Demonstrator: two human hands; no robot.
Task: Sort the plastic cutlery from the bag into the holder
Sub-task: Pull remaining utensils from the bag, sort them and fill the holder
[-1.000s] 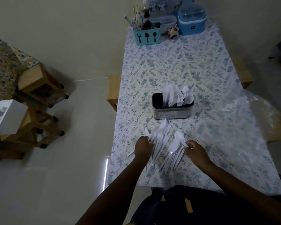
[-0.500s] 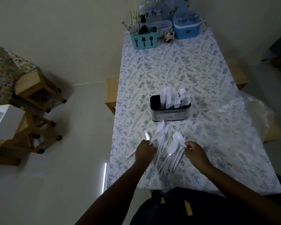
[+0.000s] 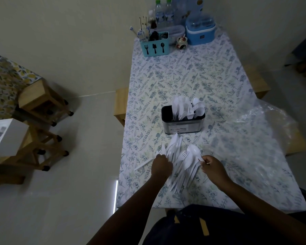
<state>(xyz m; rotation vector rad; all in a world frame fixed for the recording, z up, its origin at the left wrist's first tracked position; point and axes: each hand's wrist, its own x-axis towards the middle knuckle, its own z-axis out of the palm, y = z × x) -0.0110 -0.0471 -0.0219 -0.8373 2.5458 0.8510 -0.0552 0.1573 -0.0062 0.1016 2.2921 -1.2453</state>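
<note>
Still mid-sort: left hand [image 3: 162, 165] is curling round a knife [image 3: 164, 150] at 9 o'clock of the cutlery pile [image 3: 182, 167]; right hand [image 3: 213, 167] is pinching a spoon [image 3: 193, 150] handle at 3 o'clock; neither is lifting yet; holder [image 3: 183, 127], contents unchanged, is waiting at 12 o'clock

Your left forearm [image 3: 131, 206] and right forearm [image 3: 251, 197] are bare, reaching forward from the lower edge of the view and drawing closer toward the wrists. Your left hand [image 3: 162, 165] is turned back-up with the knuckles forward and the fingers curled under out of sight, so whether they close on anything cannot be told. Your right hand [image 3: 213, 167], just beside it at about the same reach, is also back-up, thumb and forefinger pinching the thin handle of a white plastic spoon [image 3: 193, 150] whose bowl points away from you.
</note>
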